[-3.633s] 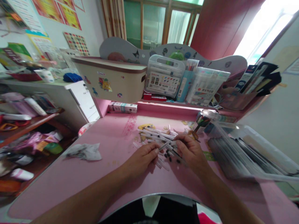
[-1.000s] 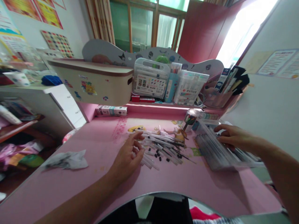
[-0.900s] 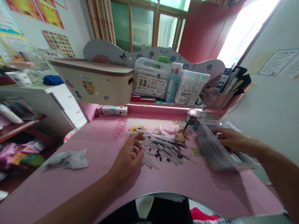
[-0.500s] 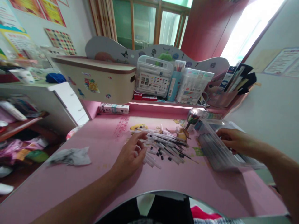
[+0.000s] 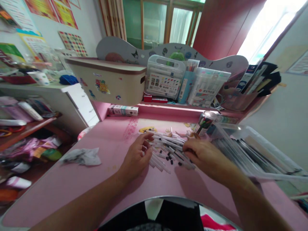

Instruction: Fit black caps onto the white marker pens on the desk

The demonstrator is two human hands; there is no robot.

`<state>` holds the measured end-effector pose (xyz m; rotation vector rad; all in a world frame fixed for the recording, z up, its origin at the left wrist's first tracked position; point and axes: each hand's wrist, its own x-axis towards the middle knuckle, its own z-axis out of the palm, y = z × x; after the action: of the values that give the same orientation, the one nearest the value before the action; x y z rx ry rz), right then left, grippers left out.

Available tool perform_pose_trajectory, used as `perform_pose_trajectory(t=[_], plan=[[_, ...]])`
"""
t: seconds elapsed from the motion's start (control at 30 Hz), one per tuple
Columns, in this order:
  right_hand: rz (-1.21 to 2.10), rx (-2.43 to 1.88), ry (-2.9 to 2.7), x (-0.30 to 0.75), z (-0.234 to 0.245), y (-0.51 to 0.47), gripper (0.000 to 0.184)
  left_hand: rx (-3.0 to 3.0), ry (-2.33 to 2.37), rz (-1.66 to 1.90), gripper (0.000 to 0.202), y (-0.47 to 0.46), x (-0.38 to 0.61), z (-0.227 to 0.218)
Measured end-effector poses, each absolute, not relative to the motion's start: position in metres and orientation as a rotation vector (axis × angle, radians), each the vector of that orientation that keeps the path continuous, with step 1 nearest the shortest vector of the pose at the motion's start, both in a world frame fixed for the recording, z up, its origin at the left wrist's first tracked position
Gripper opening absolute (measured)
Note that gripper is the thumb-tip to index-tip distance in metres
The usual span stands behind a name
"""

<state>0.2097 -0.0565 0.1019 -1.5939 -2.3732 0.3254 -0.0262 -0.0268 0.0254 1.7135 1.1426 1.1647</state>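
Note:
A loose pile of slim white and clear pen barrels point(image 5: 160, 163), with thin dark sticks among them, lies on the pink desk point(image 5: 101, 183). Small black caps point(image 5: 169, 157) are scattered in its middle. My left hand point(image 5: 138, 155) rests at the pile's left edge, fingers loosely bent and the thumb apart from them, with nothing visible in its grasp. At the right edge, my right hand point(image 5: 204, 157) reaches down with fingers curled together; what lies in them is hidden. To the right is a clear plastic box point(image 5: 281, 150) holding many slim pens.
A crumpled tissue point(image 5: 83, 157) lies on the left. Behind the pile stands a can of pens point(image 5: 204, 123). The shelf bears a beige bin point(image 5: 113, 85), a marker case point(image 5: 165, 78), and a blue pen tube point(image 5: 186, 85). A long carton point(image 5: 124, 110) sits underneath.
My right hand has moved left from inside the clear box to the right side of the pile. My left hand stays by the pile. The view has shifted slightly.

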Motion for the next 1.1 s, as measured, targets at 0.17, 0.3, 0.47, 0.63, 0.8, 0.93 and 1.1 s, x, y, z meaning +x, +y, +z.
perform_pose_trajectory(t=[0.17,0.3,0.47,0.63,0.8,0.93,1.1], plan=[[0.413,-1.559,-2.468,0.187,0.060,-0.047,0.017,1.670,1.170,1.196,0.038,-0.023,-0.027,0.025],[0.460,-1.533,-2.495,0.180,0.049,-0.055,0.011,1.609,1.163,1.200,0.038,-0.022,-0.026,0.024],[0.414,-1.574,-2.538,0.174,0.043,-0.063,0.010,1.606,1.144,1.212,0.041,-0.021,-0.026,0.021],[0.373,-1.624,-2.496,0.175,0.037,-0.062,0.013,1.622,1.145,1.188,0.031,-0.022,-0.025,0.024],[0.438,-1.632,-2.357,0.187,0.045,-0.054,0.009,1.642,1.157,1.117,0.007,-0.022,-0.028,0.025],[0.489,-1.540,-2.188,0.188,0.051,-0.050,0.007,1.468,1.095,1.008,0.014,-0.025,-0.024,0.023],[0.620,-1.365,-2.200,0.183,0.050,-0.050,0.008,0.914,0.857,0.945,0.020,-0.027,-0.013,0.020]])
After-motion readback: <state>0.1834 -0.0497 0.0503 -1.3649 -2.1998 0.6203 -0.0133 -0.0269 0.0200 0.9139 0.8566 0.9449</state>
